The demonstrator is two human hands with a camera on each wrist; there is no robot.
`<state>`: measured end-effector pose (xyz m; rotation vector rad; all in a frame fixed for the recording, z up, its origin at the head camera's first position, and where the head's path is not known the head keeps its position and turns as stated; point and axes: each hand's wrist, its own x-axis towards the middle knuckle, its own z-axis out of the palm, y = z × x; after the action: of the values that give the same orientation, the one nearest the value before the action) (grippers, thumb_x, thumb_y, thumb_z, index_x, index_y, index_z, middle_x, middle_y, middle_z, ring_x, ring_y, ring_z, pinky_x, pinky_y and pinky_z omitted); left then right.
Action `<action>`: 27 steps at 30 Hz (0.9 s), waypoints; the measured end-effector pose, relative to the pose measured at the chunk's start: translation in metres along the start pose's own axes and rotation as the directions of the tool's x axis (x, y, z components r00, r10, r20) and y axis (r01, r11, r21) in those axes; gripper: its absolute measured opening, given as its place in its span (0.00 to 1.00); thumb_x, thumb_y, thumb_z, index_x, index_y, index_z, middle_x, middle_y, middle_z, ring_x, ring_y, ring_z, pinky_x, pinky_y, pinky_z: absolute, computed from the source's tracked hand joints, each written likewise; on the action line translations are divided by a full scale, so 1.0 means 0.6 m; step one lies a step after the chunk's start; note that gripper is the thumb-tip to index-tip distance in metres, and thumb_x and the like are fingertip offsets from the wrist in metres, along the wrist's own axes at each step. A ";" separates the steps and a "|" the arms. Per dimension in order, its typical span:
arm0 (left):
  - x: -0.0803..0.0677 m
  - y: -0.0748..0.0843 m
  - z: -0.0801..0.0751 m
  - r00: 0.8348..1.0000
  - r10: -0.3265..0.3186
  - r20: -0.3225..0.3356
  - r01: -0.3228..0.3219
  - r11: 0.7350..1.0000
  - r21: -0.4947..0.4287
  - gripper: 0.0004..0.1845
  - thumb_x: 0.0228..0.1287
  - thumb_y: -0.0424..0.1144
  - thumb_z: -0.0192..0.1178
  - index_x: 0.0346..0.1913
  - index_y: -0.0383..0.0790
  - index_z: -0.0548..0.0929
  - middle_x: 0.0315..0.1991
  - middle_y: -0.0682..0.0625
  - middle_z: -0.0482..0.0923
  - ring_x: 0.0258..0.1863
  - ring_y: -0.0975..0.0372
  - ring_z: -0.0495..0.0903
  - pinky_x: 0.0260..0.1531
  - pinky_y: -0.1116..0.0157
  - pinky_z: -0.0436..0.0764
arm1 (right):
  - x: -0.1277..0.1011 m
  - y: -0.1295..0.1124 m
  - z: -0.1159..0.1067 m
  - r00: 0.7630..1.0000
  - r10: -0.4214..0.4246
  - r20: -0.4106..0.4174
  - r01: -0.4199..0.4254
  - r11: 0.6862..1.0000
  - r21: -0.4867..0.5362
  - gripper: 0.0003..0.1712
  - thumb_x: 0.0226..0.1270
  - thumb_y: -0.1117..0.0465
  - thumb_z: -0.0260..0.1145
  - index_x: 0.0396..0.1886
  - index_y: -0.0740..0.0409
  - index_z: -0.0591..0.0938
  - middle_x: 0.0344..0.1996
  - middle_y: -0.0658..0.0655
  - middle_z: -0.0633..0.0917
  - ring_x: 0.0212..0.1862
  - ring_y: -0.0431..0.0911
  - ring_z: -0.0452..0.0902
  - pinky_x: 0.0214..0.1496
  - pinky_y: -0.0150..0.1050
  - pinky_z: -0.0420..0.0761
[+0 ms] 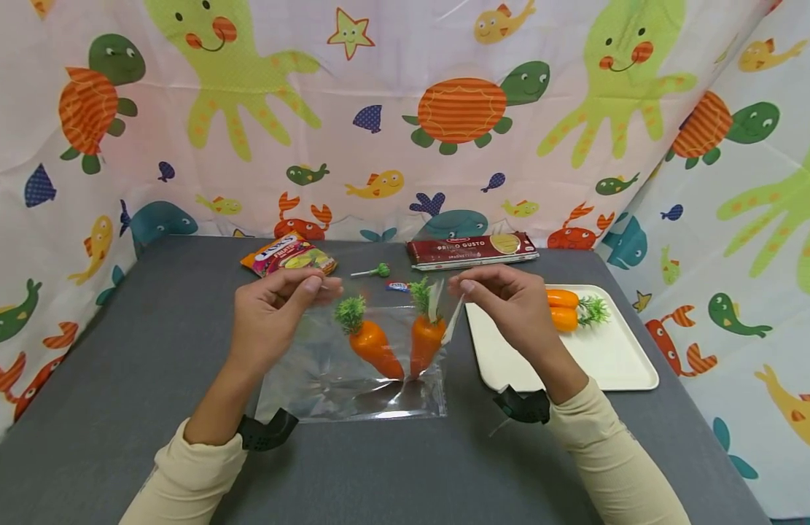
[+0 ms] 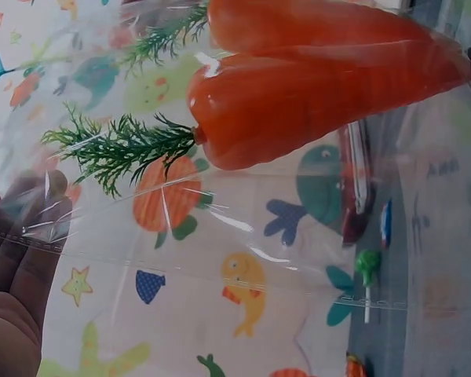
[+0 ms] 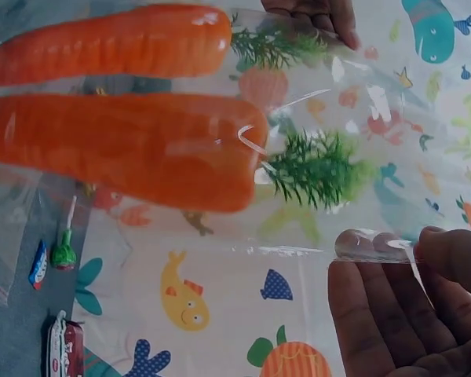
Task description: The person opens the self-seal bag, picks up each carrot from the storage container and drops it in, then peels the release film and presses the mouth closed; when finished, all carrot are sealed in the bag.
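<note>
I had head cam on my feed looking forward and down on the table (image 1: 149,328) from above, both wrist cams close in, rolled sideways, facing the curtain (image 1: 378,109) past the bagged carrots (image 2: 290,110) they shared.

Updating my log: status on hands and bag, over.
Left hand, right hand: pinching clear bag at top. Two carrots inside, pointing down. Tray to the right; no obstruction seen.

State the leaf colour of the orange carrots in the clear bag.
The feathery leaf tops are green, clearest in the left wrist view.
</note>
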<state>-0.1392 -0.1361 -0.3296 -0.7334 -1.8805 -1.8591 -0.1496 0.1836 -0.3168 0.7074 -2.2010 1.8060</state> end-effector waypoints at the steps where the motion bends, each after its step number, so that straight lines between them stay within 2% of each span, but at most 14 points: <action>1: 0.000 0.000 0.000 1.000 0.000 -0.002 0.000 1.000 0.002 0.10 0.68 0.26 0.58 0.48 0.27 0.83 0.40 0.39 0.86 0.39 0.54 0.86 0.43 0.62 0.82 | 0.000 0.001 -0.001 1.000 -0.007 -0.007 0.007 1.000 -0.008 0.10 0.68 0.68 0.64 0.46 0.67 0.84 0.42 0.59 0.87 0.45 0.49 0.85 0.49 0.40 0.81; 5: 0.000 0.002 -0.003 1.000 -0.008 -0.004 0.008 1.000 0.004 0.10 0.68 0.26 0.57 0.49 0.28 0.83 0.40 0.39 0.85 0.39 0.55 0.86 0.44 0.63 0.82 | 0.000 0.003 -0.005 1.000 -0.015 -0.010 0.015 1.000 0.019 0.09 0.69 0.68 0.63 0.45 0.68 0.83 0.40 0.60 0.87 0.44 0.49 0.85 0.47 0.41 0.83; 9: 0.000 0.004 -0.006 1.000 -0.027 0.009 0.027 1.000 0.002 0.10 0.69 0.27 0.57 0.49 0.28 0.83 0.40 0.39 0.86 0.39 0.55 0.86 0.44 0.63 0.82 | 0.000 0.004 -0.008 1.000 -0.008 0.011 0.007 0.997 0.079 0.12 0.68 0.71 0.63 0.49 0.72 0.81 0.40 0.62 0.87 0.42 0.52 0.86 0.43 0.45 0.83; 14: -0.001 0.007 -0.011 0.999 -0.044 0.024 0.044 0.999 0.009 0.10 0.69 0.28 0.58 0.49 0.29 0.84 0.39 0.41 0.86 0.39 0.56 0.86 0.44 0.64 0.82 | 0.003 -0.003 -0.011 0.999 -0.001 0.046 -0.003 0.996 0.086 0.12 0.67 0.71 0.65 0.47 0.73 0.81 0.40 0.62 0.87 0.40 0.54 0.86 0.41 0.45 0.84; 21: -0.001 0.008 -0.017 0.999 -0.031 0.031 0.030 0.999 0.039 0.11 0.69 0.27 0.57 0.51 0.29 0.82 0.39 0.40 0.86 0.38 0.57 0.87 0.42 0.65 0.82 | 0.002 -0.008 -0.014 0.998 0.027 0.051 -0.029 0.999 0.044 0.08 0.67 0.68 0.66 0.43 0.68 0.84 0.39 0.60 0.88 0.44 0.50 0.85 0.48 0.42 0.82; 27: 0.001 0.012 -0.020 0.998 -0.017 0.065 0.013 0.998 0.054 0.10 0.68 0.27 0.58 0.48 0.30 0.84 0.38 0.41 0.86 0.38 0.57 0.87 0.43 0.65 0.82 | 0.001 -0.005 -0.019 0.998 -0.012 0.054 0.007 0.996 0.089 0.11 0.68 0.71 0.63 0.49 0.68 0.84 0.38 0.62 0.88 0.40 0.51 0.86 0.43 0.45 0.83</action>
<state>-0.1363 -0.1478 -0.3231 -0.7726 -1.9733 -1.8069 -0.1505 0.1938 -0.3113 0.7926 -2.1589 1.9119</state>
